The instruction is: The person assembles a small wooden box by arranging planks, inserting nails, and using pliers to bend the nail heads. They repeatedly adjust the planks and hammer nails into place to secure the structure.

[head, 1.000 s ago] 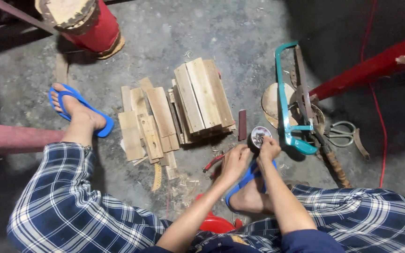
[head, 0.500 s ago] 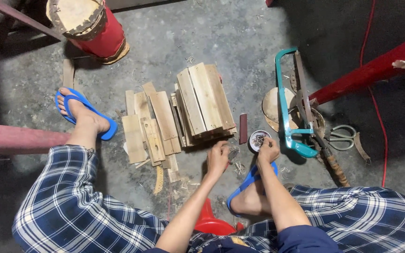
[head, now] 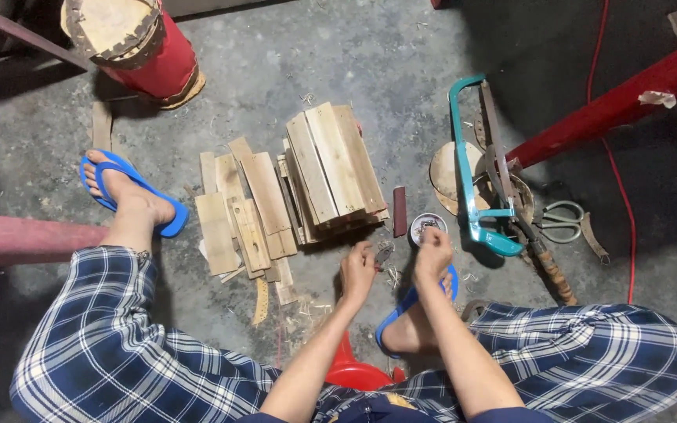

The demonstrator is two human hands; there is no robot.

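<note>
- Concrete floor (head: 338, 63) is carrying a stack of wooden slats (head: 331, 168) and a teal hacksaw (head: 472, 180).
- Small round tin (head: 426, 227) is sitting between them; its contents are too small to tell.
- Right hand (head: 432, 254) is reaching over the tin, fingers curled together at its rim.
- Left hand (head: 358, 270) is pinching a small dark tool (head: 384, 254) just beside it.

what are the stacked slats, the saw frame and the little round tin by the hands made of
Slats: bare, unfinished wood, pale with visible grain and rough cut ends. Saw frame: probably metal painted teal, judging by its thin rigid bow shape. Round tin: looks like metal, with a shiny rim; the right hand reaches over it, so its contents can't be told.
</note>
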